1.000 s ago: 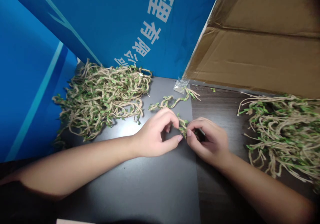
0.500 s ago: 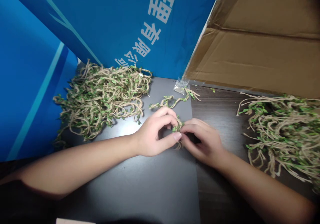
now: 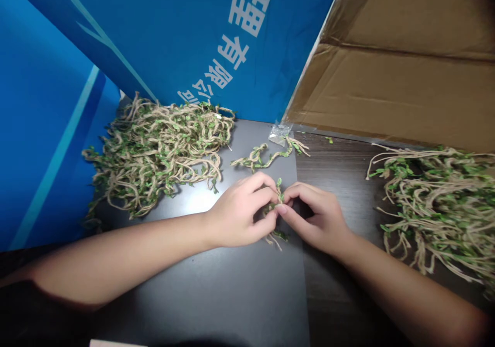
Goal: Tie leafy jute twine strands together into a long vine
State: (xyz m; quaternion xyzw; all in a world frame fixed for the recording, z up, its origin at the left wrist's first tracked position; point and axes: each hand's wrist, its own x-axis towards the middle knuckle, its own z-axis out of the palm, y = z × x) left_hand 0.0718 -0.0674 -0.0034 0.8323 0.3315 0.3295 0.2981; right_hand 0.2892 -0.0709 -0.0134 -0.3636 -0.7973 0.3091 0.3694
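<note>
At the far left stands a blue panel [image 3: 34, 110] crossed by a lighter turquoise stripe. Just beside it, a large heap of leafy cords [image 3: 166, 151], beige twine twisted with small green leaves, lies tangled on a smooth grey sheet [image 3: 232, 295]. At the bottom edge a strip of a pale object [image 3: 116, 344] shows. Behind the heap rises a second blue panel [image 3: 166, 32] printed with white characters that run down aslant.

The person's left forearm [image 3: 135, 259] reaches in over the sheet, and the left hand [image 3: 242, 210] curls inward, thumb and fingers pinching a short leafy cord [image 3: 279, 196]. A leafy part of it stands up between the hands, and loose twine ends hang below the left fingertips; the fingers hide its middle, so how it is looped there cannot be told. Beyond the hands a single leafy cord [image 3: 277, 155] lies in a wavy line, near a clear plastic scrap [image 3: 279, 133]. The right hand [image 3: 319, 215] meets the left, its thumb and forefinger pinching the same short cord.

Farther right, a dark wood-grain tabletop [image 3: 340, 164] runs up to a brown cardboard panel [image 3: 406, 89]. At the right edge lies another heap of leafy cords [image 3: 444, 208], many pale ends pointing left.
</note>
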